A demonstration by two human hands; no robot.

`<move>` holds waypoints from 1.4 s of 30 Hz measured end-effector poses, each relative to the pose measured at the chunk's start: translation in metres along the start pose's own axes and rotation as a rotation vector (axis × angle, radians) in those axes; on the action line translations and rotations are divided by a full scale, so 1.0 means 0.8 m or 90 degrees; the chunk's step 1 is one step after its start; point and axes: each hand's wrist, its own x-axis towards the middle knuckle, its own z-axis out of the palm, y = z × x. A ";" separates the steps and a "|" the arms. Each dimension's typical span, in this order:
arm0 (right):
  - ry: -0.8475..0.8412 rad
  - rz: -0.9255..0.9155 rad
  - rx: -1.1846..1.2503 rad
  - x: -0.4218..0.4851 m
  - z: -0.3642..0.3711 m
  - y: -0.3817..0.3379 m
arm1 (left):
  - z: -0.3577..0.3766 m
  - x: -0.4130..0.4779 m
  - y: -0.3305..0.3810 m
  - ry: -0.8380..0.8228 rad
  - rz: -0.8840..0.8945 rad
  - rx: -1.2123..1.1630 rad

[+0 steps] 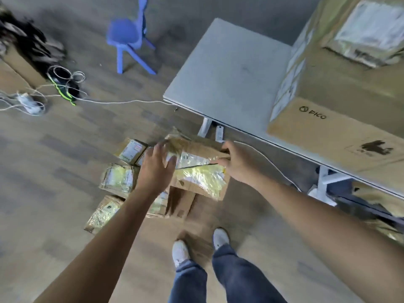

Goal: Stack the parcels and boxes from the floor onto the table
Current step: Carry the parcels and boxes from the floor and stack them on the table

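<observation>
Taped box: a flat cardboard taped box (196, 171) with shiny yellowish tape across its top, lying on the floor (65, 149) just in front of the worktop's leg, partly over the other parcels.
Left hand: the left hand (158, 164) is spread wide with straight fingers over the box's left end; blur hides whether it touches the cardboard.
Right hand: the right hand (234, 160) has its fingers curled round the box's right end, thumb lying on the taped top, gripping it.
Floor parcels: four more taped parcels sit beside and under the box, a small labelled parcel (131, 149) at the far left, a squarish parcel (119, 178) nearer, a long parcel (102, 213) nearest, and a plain brown box (180, 202) beneath the forearm.
Worktop: a pale grey worktop (229, 68) on white legs, to the right.
On the worktop: a large carton (338, 119) printed "PICO", with a small wrapped parcel (371, 33) on top of it.
Person: white shoes (180, 250) and blue trousers show at the bottom.
Surroundings: a blue chair (129, 38) stands beyond, and a white cable (120, 102) runs across the floor.
</observation>
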 end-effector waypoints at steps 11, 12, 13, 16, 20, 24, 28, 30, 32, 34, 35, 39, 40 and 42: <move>0.173 -0.094 -0.057 -0.060 -0.197 -0.099 | -0.129 0.021 0.150 0.072 0.207 -0.108; 0.198 -0.093 -0.061 -0.064 -0.213 -0.099 | -0.132 0.024 0.164 0.073 0.223 -0.114; 0.222 -0.089 -0.064 -0.067 -0.227 -0.097 | -0.134 0.027 0.179 0.076 0.232 -0.120; 0.272 -0.076 -0.063 -0.080 -0.268 -0.085 | -0.131 0.033 0.223 0.072 0.280 -0.135; 0.314 -0.077 -0.064 -0.104 -0.319 -0.054 | -0.104 0.030 0.292 0.018 0.335 -0.131; 0.351 -0.050 -0.071 -0.126 -0.365 0.000 | -0.058 0.021 0.367 -0.018 0.392 -0.116; 0.377 -0.022 -0.067 -0.146 -0.411 0.068 | 0.000 0.011 0.437 -0.038 0.411 -0.051; 0.385 -0.023 -0.054 -0.157 -0.436 0.102 | 0.033 0.004 0.472 -0.020 0.412 -0.018; 0.384 -0.043 -0.071 -0.166 -0.462 0.135 | 0.064 -0.001 0.503 0.011 0.413 -0.016; 0.365 -0.071 -0.092 -0.172 -0.488 0.167 | 0.090 -0.008 0.531 0.023 0.421 -0.032; 0.344 -0.075 -0.093 -0.174 -0.501 0.181 | 0.102 -0.011 0.544 0.017 0.430 -0.032; 0.271 -0.028 -0.111 -0.173 -0.544 0.230 | 0.152 -0.025 0.594 0.010 0.462 0.032; 0.270 -0.009 -0.118 -0.172 -0.553 0.241 | 0.164 -0.027 0.604 0.013 0.472 0.034; 0.261 0.029 -0.142 -0.168 -0.570 0.258 | 0.184 -0.030 0.620 -0.004 0.477 0.021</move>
